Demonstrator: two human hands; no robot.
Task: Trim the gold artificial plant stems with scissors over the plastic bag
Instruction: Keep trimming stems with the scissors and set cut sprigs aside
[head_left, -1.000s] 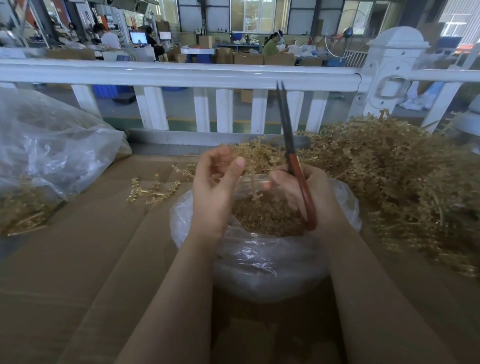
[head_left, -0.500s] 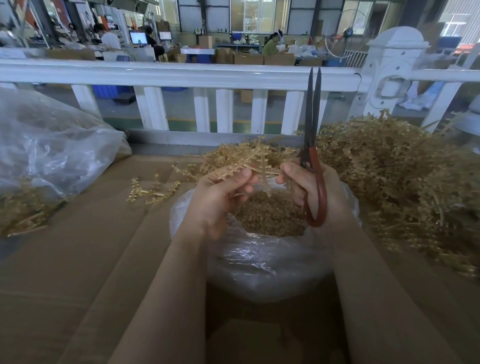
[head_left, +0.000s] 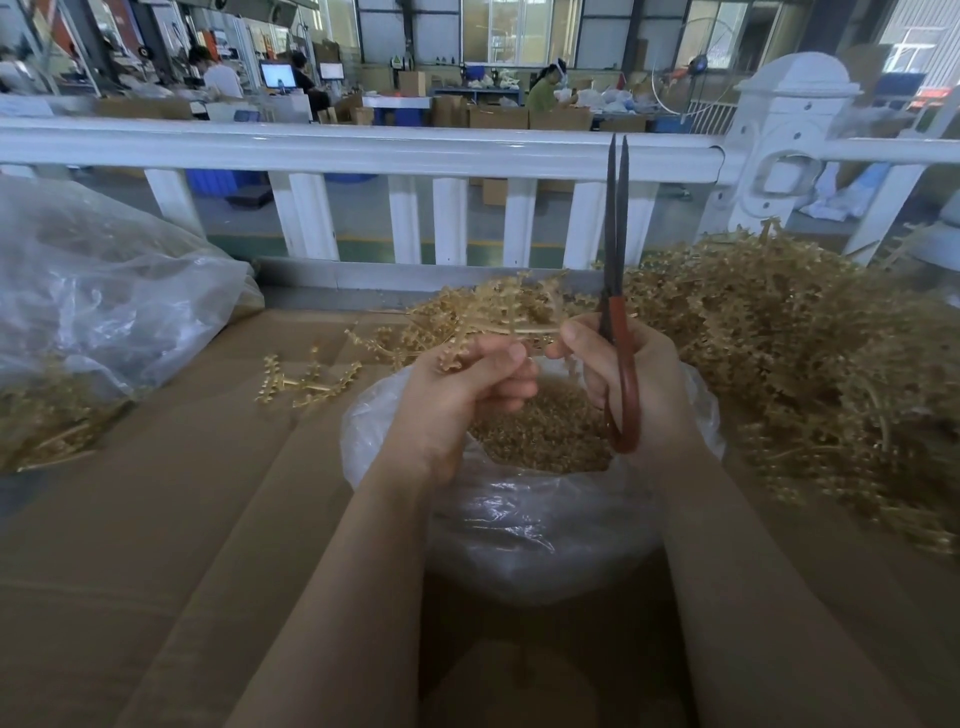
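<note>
Far to the left of both hands a large clear bag (head_left: 104, 306) slumps on the cardboard surface (head_left: 156, 519), with gold pieces showing through its lower part. Nearer, just left of the left hand, a few cut sprigs (head_left: 306, 382) lie loose on the cardboard. The left hand (head_left: 462, 400) has its fingers curled round a gold stem (head_left: 498, 317), thumb pressed on top; the stem's leafy branches fan up and away beyond the knuckles, and its thin stalk runs rightward to the fingertips of the other hand. Directly beneath both hands sits the plastic bag (head_left: 519, 525), mouth open, with gold trimmings (head_left: 545, 431) heaped inside. The right hand (head_left: 639, 384) grips the red handles of the scissors (head_left: 616, 291), whose dark blades point straight up, almost closed, rising above the stalk; its forefinger and thumb touch the stalk's end. To the right of that hand, close by, a big pile of gold stems (head_left: 789, 364) spreads across the cardboard. Beyond everything runs a white railing (head_left: 363, 150).
</note>
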